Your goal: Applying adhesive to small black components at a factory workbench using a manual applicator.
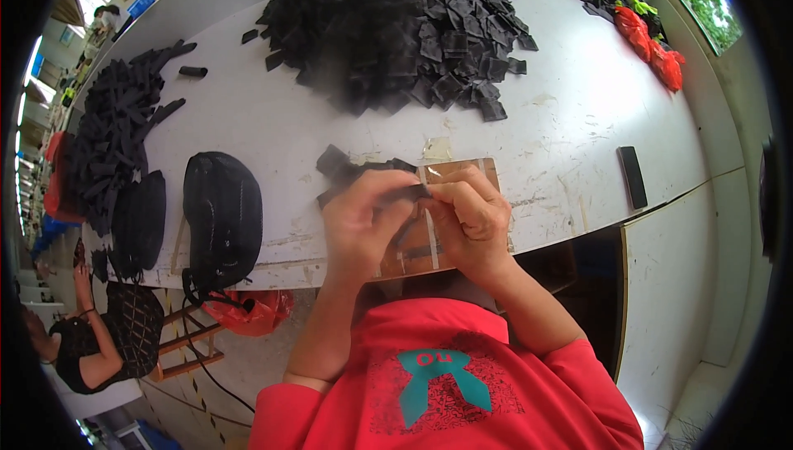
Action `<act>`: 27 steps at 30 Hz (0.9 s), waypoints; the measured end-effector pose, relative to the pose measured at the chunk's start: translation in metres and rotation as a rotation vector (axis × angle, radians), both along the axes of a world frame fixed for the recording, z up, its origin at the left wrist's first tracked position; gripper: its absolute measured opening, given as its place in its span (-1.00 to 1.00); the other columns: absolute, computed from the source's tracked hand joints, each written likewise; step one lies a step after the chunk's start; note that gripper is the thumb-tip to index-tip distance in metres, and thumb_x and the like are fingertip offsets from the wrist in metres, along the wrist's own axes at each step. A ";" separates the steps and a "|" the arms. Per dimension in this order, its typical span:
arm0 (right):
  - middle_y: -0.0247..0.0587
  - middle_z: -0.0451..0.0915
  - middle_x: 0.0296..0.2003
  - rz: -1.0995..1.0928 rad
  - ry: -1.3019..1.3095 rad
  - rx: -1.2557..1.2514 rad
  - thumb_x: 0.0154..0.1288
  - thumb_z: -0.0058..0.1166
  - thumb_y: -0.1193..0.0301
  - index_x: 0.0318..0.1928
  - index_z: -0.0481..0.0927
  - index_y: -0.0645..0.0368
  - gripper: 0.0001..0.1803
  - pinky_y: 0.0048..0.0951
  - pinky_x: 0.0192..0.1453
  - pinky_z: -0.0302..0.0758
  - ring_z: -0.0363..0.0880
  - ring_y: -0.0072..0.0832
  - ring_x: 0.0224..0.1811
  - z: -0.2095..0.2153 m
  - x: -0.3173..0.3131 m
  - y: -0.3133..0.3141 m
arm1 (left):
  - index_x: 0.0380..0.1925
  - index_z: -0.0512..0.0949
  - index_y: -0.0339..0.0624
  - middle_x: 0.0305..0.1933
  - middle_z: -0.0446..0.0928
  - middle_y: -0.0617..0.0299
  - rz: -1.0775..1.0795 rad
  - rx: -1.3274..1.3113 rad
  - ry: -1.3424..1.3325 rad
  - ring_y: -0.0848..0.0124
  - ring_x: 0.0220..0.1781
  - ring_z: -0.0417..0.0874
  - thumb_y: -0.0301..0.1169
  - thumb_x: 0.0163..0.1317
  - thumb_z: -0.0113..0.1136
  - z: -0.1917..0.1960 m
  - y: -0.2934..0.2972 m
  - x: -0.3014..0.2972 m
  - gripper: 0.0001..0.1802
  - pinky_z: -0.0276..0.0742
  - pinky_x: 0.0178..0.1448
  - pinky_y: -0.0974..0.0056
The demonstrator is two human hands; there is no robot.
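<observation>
Between my two hands is a small black fabric piece [417, 192], pinched at both ends above the front of the white table. My left hand [357, 217] has thumb and fingers closed on its left end. On its right end, the fingertips of my right hand [474, 217] press together. A few more black fabric pieces [337, 162] lie just behind my left hand, partly hidden by it. Under my hands, a brown cardboard sheet [483, 171] with strips of tape lies at the table edge.
A large heap of black fabric squares [450, 45] covers the table's far middle. Rolled black pieces [116, 119] are piled left, near a black padded pouch [223, 219]. A phone [633, 177] and red plastic bags [648, 41] lie right. A co-worker [95, 342] sits at far left.
</observation>
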State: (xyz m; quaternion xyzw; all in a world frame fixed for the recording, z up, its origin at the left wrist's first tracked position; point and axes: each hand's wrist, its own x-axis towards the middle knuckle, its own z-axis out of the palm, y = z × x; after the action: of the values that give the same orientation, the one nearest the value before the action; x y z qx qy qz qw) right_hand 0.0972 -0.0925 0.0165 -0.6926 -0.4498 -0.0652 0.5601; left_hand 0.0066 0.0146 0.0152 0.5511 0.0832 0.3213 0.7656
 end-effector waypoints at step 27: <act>-0.14 0.44 -0.46 0.051 0.326 -0.178 -0.06 0.21 0.42 -0.27 0.47 0.23 -0.69 -0.46 -0.45 0.40 0.46 -0.34 -0.52 -0.035 -0.045 -0.016 | -0.28 0.44 -0.13 -0.36 0.51 0.23 0.051 -0.891 0.261 0.44 -0.41 0.50 -0.43 0.14 0.09 -0.053 0.010 -0.026 -0.86 0.42 -0.31 0.37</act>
State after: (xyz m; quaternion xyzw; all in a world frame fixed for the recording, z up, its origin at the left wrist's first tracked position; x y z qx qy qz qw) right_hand 0.0520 -0.1085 -0.0184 -0.7292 -0.3746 0.1023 0.5635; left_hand -0.0191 0.0243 -0.0380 0.2019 0.3222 0.2008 0.9028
